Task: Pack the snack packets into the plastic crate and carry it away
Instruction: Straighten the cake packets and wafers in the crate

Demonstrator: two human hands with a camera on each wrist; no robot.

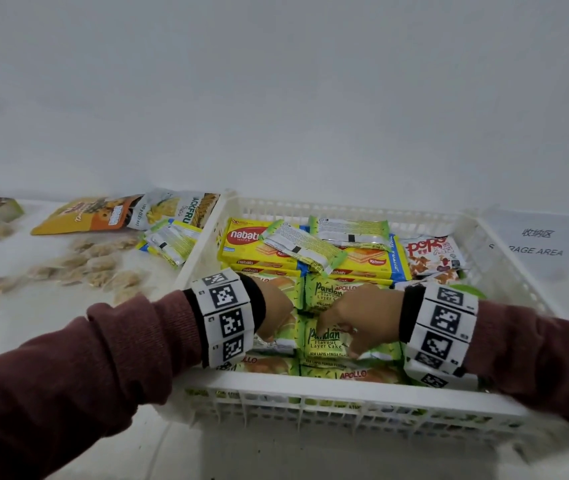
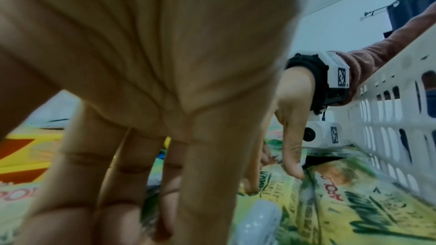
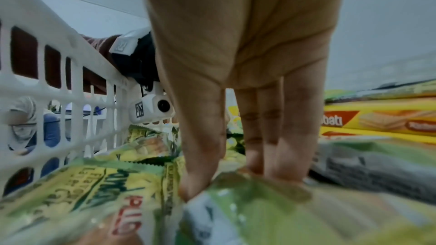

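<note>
Two hands stand fingertips-down in your plastic crate [image 1: 310, 385]: left hand [image 1: 273, 314] fingers straight and close together, right hand [image 1: 362, 317] thumb and straight fingers pressing one pandan cake packet [image 1: 319, 344]. Expect it light, soft, slippery; it lies flat under those fingertips, long axis left-to-right, so pinch a crimped end.

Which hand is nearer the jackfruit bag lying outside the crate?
Left. The left hand is in the crate near its left wall, with the jackfruit bag beyond that wall; the right hand is further right.
</note>
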